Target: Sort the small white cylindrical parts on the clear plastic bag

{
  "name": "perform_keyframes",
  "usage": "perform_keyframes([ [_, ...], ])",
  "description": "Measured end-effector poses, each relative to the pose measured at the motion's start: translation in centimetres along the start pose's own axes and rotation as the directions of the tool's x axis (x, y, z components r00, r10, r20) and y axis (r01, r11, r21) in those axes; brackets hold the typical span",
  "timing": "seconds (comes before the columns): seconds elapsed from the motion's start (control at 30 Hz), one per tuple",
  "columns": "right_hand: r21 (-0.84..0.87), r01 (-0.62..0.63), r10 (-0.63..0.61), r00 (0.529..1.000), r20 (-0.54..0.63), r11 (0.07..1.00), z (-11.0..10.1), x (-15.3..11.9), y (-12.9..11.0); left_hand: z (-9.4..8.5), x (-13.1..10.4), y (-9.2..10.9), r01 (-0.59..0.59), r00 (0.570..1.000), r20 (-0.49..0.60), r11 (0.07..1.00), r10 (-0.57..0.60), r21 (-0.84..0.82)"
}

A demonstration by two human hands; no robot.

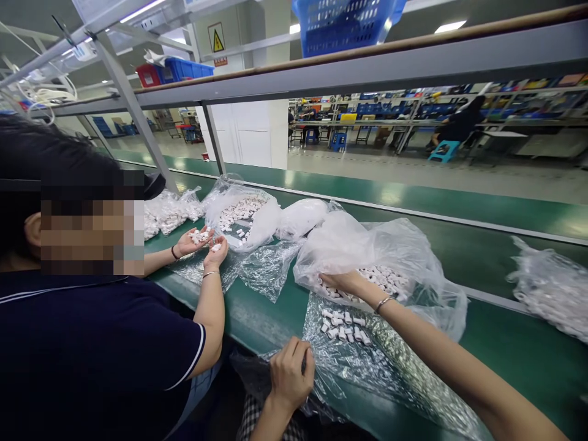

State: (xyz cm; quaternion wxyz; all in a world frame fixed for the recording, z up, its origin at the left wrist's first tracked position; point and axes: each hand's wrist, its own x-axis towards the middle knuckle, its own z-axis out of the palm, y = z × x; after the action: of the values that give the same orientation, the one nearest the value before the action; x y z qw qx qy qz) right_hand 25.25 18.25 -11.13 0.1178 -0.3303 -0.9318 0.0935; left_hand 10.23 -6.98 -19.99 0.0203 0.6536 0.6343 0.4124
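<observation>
My right hand (343, 283) reaches into a clear plastic bag (367, 245) of small white plastic fittings (386, 278). Its fingertips are down among the pieces and partly hidden, so their grip is unclear. Below the bag's mouth, several more white fittings (342, 326) lie in rough rows on a clear plastic sheet (386, 361). At the near edge of the bench, my left hand (293, 372) has its fingers curled closed beside the sheet. What it holds, if anything, is hidden.
At left a co-worker in a dark shirt (92, 355) holds white fittings in both hands, by another open bag (269, 226). More filled bags lie on the green bench (257, 315), one at far right (551, 288). A shelf beam (390, 67) crosses above, carrying a blue basket (344, 27).
</observation>
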Motion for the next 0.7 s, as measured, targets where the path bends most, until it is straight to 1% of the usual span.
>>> perform_keyframes([
  [0.23,-0.148,-0.04,0.041,0.999,0.003,0.988,-0.9,-2.1,1.0,0.0,-0.2,-0.1,-0.003,1.0,-0.01,1.0,0.003,-0.002],
  [0.4,-0.138,-0.007,0.008,1.0,0.002,0.99,-1.6,-3.1,1.1,0.0,-0.3,-0.2,-0.007,1.0,-0.016,1.0,0.007,0.007],
  [0.47,-0.094,0.012,-0.011,1.0,0.007,0.995,-1.6,-3.1,0.7,0.0,-0.4,-0.2,-0.008,1.0,-0.011,1.0,0.008,0.01],
  [0.57,0.021,0.042,-0.042,0.999,0.01,0.999,-1.1,-2.5,-0.2,0.0,-0.5,-0.2,-0.006,1.0,-0.007,1.0,0.006,0.012],
  [0.63,0.13,0.052,-0.052,0.999,-0.001,0.99,-0.4,-1.7,-0.8,0.0,-0.5,-0.1,-0.005,1.0,-0.011,1.0,0.005,0.014],
  [0.7,0.279,0.049,-0.041,0.999,-0.034,0.959,0.2,-0.9,-1.2,-0.1,-0.4,0.0,-0.003,1.0,-0.014,1.0,0.003,0.019],
])
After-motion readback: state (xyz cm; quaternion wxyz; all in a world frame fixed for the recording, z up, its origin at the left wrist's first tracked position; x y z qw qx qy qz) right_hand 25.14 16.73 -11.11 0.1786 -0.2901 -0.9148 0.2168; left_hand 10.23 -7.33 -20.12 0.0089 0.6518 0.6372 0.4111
